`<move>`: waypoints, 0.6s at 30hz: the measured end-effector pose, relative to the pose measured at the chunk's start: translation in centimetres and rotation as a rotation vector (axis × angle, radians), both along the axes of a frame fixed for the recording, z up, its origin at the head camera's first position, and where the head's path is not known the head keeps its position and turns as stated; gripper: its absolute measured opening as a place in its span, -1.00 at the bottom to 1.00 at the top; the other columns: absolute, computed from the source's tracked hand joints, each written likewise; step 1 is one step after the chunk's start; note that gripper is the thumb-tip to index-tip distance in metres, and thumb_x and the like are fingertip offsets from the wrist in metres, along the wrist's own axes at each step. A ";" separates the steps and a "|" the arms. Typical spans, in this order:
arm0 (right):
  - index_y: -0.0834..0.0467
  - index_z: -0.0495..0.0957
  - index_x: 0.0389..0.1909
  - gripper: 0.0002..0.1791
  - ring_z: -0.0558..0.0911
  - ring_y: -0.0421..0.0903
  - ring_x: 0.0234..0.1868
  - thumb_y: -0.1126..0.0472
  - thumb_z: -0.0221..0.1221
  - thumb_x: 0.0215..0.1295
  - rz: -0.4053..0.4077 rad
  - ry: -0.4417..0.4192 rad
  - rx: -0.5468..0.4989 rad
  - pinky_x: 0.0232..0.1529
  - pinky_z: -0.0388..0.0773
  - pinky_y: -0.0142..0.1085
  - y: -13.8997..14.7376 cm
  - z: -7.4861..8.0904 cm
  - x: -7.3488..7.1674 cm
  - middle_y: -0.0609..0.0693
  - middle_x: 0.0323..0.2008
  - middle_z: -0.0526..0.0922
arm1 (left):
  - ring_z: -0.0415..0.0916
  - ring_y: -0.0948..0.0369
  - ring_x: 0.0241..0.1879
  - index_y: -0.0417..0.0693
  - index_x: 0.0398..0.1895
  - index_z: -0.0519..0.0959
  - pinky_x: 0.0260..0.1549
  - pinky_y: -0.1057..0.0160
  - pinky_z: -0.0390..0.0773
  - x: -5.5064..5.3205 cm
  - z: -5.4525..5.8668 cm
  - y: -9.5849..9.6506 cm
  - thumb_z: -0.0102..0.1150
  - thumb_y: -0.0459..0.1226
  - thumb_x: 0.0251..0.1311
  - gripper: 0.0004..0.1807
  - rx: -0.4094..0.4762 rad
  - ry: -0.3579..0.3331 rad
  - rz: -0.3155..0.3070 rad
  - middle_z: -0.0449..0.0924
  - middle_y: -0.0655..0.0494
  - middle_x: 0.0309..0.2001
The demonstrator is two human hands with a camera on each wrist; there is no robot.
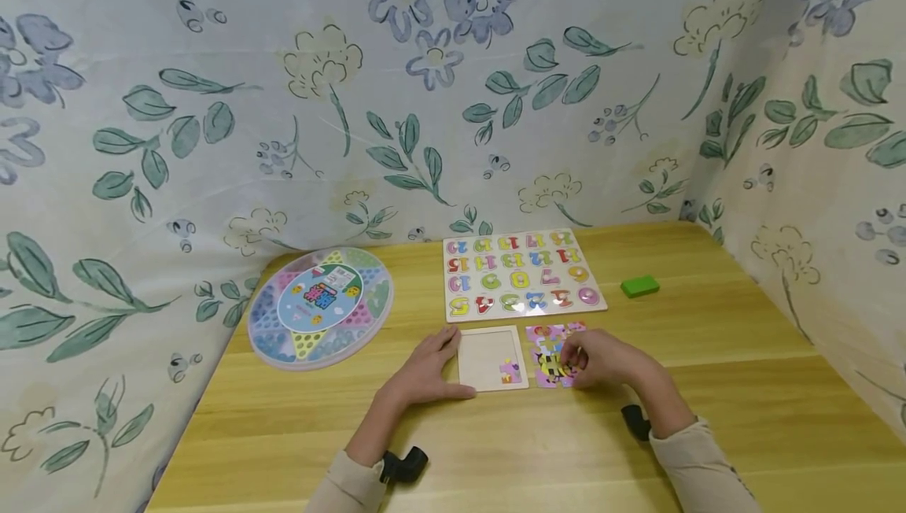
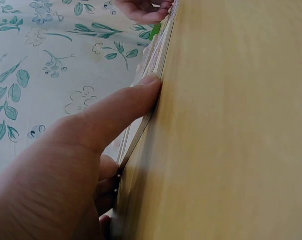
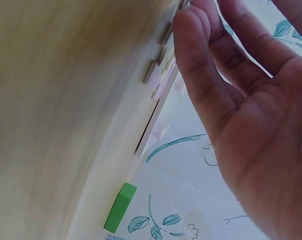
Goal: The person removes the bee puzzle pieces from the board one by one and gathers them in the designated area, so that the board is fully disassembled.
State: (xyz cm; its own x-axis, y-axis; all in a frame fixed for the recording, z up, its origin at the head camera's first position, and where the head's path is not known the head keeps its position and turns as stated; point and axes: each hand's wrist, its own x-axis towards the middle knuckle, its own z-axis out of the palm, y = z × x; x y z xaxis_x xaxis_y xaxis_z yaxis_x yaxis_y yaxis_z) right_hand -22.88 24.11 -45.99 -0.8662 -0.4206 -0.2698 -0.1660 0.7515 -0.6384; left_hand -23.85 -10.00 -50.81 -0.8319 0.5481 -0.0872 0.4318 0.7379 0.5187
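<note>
A shallow wooden puzzle tray (image 1: 488,352) lies before me, with a pink jigsaw piece (image 1: 510,371) in its lower right corner. My left hand (image 1: 425,371) holds it at the left side, the thumb (image 2: 140,92) along the near edge and the fingers by the far left corner. Right of the tray lies a block of pink and yellow jigsaw pieces (image 1: 548,367) with a bee-like picture. Over its right side, my right hand (image 1: 602,357) pinches a piece between thumb and fingertips; the piece is mostly hidden by the fingers (image 3: 196,50).
Behind the tray lies a number puzzle board (image 1: 520,273) with colourful numerals. A round Chinese checkers-style board (image 1: 318,308) lies at the left. At the right is a green block (image 1: 640,286). A floral cloth (image 1: 396,104) hangs behind the wooden table (image 1: 495,450).
</note>
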 end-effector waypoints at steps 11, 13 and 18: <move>0.16 0.59 -0.26 -0.69 0.46 -0.12 -0.32 0.38 0.43 -0.06 0.020 0.028 -0.003 -0.36 0.44 -0.40 -0.5 0.0 0.1 -0.01 -0.36 0.54 | -0.20 0.07 0.57 -0.07 0.55 -0.03 0.51 -0.05 -0.06 0.0 -0.1 0.0 0.26 0.32 -0.02 0.20 -0.008 0.001 0.001 -0.14 0.08 0.59; 0.16 0.59 -0.25 -0.68 0.45 -0.12 -0.31 0.35 0.45 -0.06 0.034 0.044 -0.003 -0.36 0.43 -0.40 -0.8 0.0 0.0 -0.02 -0.36 0.53 | -0.22 0.09 0.57 -0.05 0.55 -0.04 0.52 -0.03 -0.07 0.0 -0.1 0.0 0.25 0.33 -0.02 0.20 -0.014 -0.005 0.003 -0.15 0.11 0.59; 0.16 0.58 -0.25 -0.66 0.44 -0.12 -0.33 0.31 0.47 -0.07 0.061 0.065 -0.019 -0.39 0.42 -0.40 -1.8 -0.1 -0.1 -0.01 -0.39 0.51 | -0.20 0.05 0.57 -0.07 0.55 -0.04 0.51 -0.06 -0.04 0.0 -0.1 -0.1 0.26 0.32 -0.02 0.19 -0.014 0.002 -0.004 -0.15 0.08 0.59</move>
State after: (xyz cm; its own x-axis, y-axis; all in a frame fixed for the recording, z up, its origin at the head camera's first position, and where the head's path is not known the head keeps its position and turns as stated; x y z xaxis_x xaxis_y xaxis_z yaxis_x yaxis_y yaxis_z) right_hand -23.01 22.30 -46.04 -0.8542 -0.4779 -0.2050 -0.2529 0.7263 -0.6392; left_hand -23.90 -10.08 -50.87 -0.8299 0.5500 -0.0935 0.4357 0.7436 0.5072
